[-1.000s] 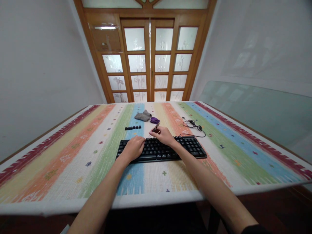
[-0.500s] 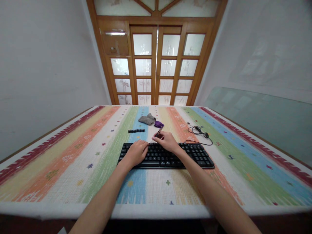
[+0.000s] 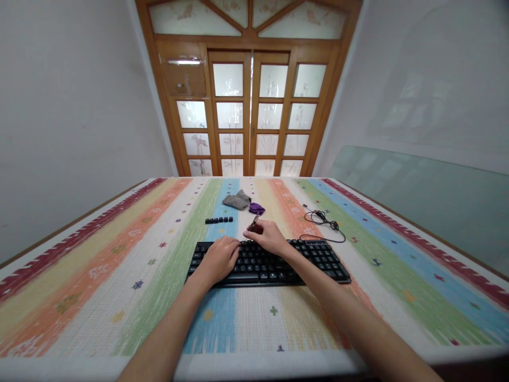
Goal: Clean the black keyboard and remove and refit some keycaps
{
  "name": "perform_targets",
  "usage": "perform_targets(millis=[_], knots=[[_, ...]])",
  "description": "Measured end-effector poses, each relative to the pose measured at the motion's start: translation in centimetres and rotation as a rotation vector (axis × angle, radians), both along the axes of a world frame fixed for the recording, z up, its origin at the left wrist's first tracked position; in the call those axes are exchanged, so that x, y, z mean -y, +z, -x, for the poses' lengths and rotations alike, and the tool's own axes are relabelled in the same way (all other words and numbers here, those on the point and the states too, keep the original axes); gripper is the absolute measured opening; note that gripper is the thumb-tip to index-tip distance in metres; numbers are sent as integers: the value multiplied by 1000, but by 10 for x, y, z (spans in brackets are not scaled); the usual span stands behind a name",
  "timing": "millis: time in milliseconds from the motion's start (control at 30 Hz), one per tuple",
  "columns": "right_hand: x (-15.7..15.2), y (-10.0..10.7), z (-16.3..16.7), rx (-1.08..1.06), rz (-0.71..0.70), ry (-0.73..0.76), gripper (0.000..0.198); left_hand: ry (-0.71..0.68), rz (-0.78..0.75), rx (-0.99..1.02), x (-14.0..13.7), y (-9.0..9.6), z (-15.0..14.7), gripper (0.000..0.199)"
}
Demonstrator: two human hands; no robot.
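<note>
A black keyboard [image 3: 254,277] lies flat on the table in front of me. My left hand [image 3: 221,258] holds its left part, fingers bent together over the upper keys towards the back edge. Over the middle of the back row, my right hand [image 3: 267,236] is closed in a pinch on a slim dark tool [image 3: 255,221]. This tool stands tilted, its upper end pointing away from me; its lower tip is hidden by the fingers, so I cannot tell whether it touches the keys. Behind my left hand, several loose black keycaps [image 3: 219,220] sit in a row.
A grey cloth [image 3: 237,200] and a small purple item [image 3: 256,208] lie beyond the keyboard. The keyboard's black cable [image 3: 325,218] is bundled at the back right. A striped cloth [image 3: 159,286] covers the table, with walls at both sides and wooden doors [image 3: 251,106] behind.
The tool in my right hand is tilted more upright, and that hand has shifted slightly. My left hand stays on the keyboard. The whole view has moved a little.
</note>
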State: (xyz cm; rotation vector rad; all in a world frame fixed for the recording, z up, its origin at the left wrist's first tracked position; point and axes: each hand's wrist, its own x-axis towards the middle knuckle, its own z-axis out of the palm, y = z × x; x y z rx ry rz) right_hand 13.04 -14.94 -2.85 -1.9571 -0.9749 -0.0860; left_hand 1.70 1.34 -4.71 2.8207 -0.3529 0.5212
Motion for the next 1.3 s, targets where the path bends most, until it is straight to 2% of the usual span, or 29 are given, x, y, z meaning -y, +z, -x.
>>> perform_targets(millis=[333, 500, 633, 733, 833, 967, 1133, 1300], knots=[[-3, 7, 1, 83, 41, 32, 15, 14, 1, -19, 0, 1, 0, 28], [-6, 2, -1, 22, 49, -45, 17, 10, 14, 5, -1, -1, -1, 28], [-9, -2, 4, 35, 65, -76, 11, 8, 13, 6, -2, -2, 0, 27], [-9, 3, 9, 105, 119, -4, 7, 2, 8, 12, -2, -2, -1, 27], [-11, 11, 11, 205, 231, 69, 10, -3, 12, 15, -2, -2, -1, 26], [-16, 16, 10, 297, 337, 89, 14, 6, 10, 13, -2, -3, -1, 26], [-25, 15, 1, 233, 347, -2, 20, -10, 18, 10, -2, -3, -1, 25], [-32, 17, -8, 120, 337, -9, 24, -7, 28, 4, -2, -3, -1, 23]])
